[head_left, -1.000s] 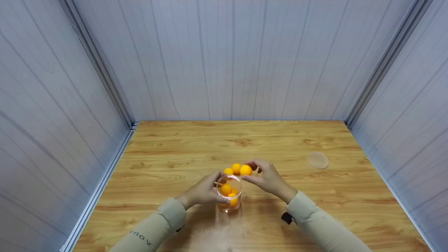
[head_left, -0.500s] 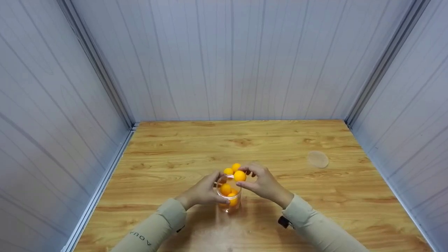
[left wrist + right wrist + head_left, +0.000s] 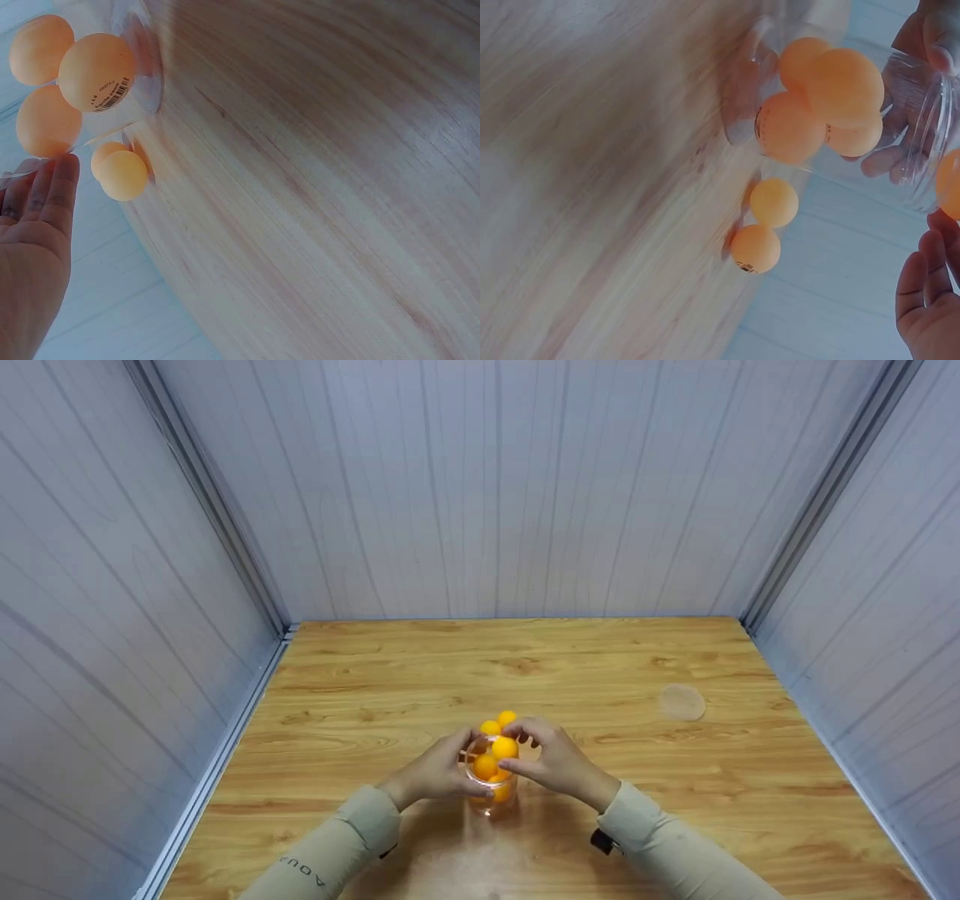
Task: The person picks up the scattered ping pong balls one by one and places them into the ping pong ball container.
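Observation:
My left hand [image 3: 435,771] grips a clear plastic jar [image 3: 924,142] near its rim, thumb on the near side and fingers around the far side. Several orange ping-pong balls [image 3: 846,86] lie inside, seen through its wall. Over the mouth, my right hand [image 3: 561,765] pinches one more orange ping-pong ball [image 3: 505,748] between thumb and fingers. In the right wrist view that ball shows right at the rim, partly cut off by the frame edge. Just behind the jar, two ping-pong balls [image 3: 774,202] rest on the table side by side.
A thin translucent disc [image 3: 682,702] lies flat on the wooden table [image 3: 360,682], toward the back right. Pale panel walls [image 3: 495,495] enclose the table at the back and both sides.
My right hand has carried its ping-pong ball left and toward me, from beside the jar to over its mouth. The left hand and the jar have stayed in place.

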Tool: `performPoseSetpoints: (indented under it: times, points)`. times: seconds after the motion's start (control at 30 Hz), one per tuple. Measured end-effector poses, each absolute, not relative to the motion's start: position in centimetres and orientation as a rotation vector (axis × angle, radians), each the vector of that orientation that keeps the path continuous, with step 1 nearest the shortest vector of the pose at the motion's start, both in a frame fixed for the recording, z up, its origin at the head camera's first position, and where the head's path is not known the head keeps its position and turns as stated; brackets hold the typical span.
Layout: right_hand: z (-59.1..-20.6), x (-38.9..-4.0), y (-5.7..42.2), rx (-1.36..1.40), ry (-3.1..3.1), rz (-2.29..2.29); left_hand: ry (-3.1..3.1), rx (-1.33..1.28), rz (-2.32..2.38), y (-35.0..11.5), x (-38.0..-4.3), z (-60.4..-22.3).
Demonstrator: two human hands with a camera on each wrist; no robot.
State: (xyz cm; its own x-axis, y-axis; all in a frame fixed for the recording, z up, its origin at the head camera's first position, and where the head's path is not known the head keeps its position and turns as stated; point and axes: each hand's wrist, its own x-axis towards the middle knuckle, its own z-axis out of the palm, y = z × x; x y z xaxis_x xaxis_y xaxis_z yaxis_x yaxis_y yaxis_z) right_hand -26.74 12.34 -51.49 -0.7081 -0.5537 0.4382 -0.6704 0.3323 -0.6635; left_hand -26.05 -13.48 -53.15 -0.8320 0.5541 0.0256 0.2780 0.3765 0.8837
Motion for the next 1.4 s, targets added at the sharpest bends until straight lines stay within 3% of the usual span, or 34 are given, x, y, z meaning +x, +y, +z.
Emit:
performPoseSetpoints:
  times: [1.4]
  points:
    - [-51.7, -27.0, 10.8, 1.031, -2.587, 1.318, 2.377, 0.740, 1.434, -13.5, -26.3, -53.5]
